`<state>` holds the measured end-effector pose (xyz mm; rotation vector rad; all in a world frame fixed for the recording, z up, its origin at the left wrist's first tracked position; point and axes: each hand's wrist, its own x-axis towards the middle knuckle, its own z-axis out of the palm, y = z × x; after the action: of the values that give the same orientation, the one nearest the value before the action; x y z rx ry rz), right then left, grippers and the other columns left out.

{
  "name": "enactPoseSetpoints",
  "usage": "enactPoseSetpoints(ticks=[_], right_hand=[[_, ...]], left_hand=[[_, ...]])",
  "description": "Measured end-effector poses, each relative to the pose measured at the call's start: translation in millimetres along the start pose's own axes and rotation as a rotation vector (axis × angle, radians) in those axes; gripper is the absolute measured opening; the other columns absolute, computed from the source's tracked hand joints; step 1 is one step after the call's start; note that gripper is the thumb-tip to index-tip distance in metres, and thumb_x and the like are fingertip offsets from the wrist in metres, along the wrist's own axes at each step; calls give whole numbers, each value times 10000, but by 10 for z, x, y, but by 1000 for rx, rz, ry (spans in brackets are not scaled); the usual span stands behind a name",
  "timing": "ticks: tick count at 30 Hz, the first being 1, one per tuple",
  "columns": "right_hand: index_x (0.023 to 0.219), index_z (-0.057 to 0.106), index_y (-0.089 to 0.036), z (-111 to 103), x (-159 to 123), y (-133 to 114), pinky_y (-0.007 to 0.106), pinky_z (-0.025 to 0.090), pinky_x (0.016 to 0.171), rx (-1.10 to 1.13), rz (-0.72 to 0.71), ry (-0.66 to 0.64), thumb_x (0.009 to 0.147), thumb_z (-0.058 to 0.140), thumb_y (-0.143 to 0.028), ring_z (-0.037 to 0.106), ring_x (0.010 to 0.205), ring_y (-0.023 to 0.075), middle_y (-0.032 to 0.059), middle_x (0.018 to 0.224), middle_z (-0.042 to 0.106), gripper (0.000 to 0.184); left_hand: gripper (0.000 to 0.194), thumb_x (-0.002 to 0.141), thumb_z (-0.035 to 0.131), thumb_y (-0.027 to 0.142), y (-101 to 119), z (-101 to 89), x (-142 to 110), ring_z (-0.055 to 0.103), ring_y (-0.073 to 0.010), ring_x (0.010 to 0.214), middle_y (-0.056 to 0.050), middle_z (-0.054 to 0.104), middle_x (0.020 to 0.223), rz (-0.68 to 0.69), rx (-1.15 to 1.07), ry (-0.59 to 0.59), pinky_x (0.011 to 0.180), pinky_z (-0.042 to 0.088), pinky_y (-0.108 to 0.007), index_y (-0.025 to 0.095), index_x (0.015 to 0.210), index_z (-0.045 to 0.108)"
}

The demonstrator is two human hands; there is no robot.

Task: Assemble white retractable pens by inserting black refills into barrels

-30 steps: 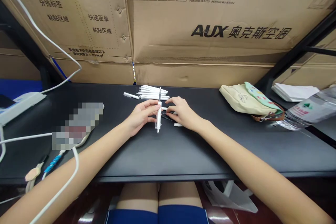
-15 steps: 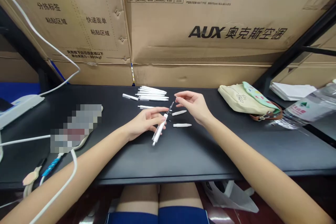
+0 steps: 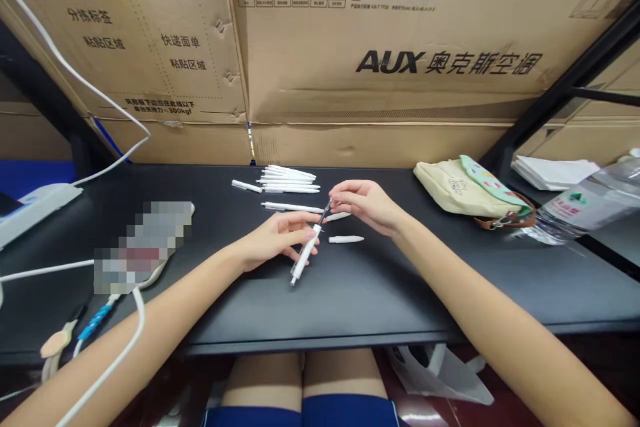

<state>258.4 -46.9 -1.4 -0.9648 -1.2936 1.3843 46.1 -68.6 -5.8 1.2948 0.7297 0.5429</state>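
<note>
Pen point(image 3: 306, 255), white: how does it look?

Slim white plastic barrel, tilted, with a thin dark refill point(image 3: 326, 209) poking out of its upper end. A small clear part shows near the lower end, but it's too small to name.

Where is it?

Held above the black table point(image 3: 350, 303), between both hands, lower end toward the person. I can't tell whether that end touches the surface.

Left hand point(image 3: 274, 237)?

Half curled, fingers lying over the barrel, and it has hold of the pen.

Right hand point(image 3: 363, 203)?

Loosely open, thumb and fingertips point(image 3: 332, 195) drawn together at the refill's tip. They're touching it, but I can't tell if that's a firm grip.

What lies nearby?

Beyond the hands, a row of white pens point(image 3: 289, 180). Just past the left fingers, one long white pen point(image 3: 287, 207). Near the right hand, two short white pen pieces point(image 3: 345, 239).

Containers?

A cream canvas tote bag point(image 3: 467, 190) with a green strap sits on the table's right side, and brown AUX cardboard cartons point(image 3: 400, 87) stand behind. The contents of both are out of sight.

Hard to make out?

A pixelated object point(image 3: 143, 247) beside the left forearm can't be named. A clear plastic bottle point(image 3: 585, 207) is cut off by the right edge.
</note>
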Motion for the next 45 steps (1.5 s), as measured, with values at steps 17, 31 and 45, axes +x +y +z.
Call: enactPoseSetpoints(ticks=[17, 31, 45], right_hand=[[711, 680, -148, -8, -25, -16, 302, 505, 735, -3, 29, -102, 615, 788, -285, 611, 647, 115, 6, 664, 636, 199], [703, 684, -151, 2, -20, -14, 306, 504, 711, 58, 44, -96, 606, 792, -265, 590, 621, 112, 4, 644, 620, 183], [689, 688, -157, 25, -29, -10, 325, 505, 734, 68, 43, -63, 604, 789, -266, 581, 612, 111, -1, 631, 615, 171]], left_hand=[[403, 750, 705, 343, -11, -17, -1, 625, -175, 770, -65, 624, 824, 1, 8, -16, 630, 544, -284, 181, 1110, 620], [394, 763, 694, 333, 8, -7, -8, 620, -169, 767, -61, 616, 821, -15, 13, -13, 605, 544, -264, 172, 1113, 610], [398, 762, 692, 340, 18, 1, -16, 623, -168, 760, -56, 616, 819, -21, 24, -23, 597, 531, -251, 176, 1114, 605]])
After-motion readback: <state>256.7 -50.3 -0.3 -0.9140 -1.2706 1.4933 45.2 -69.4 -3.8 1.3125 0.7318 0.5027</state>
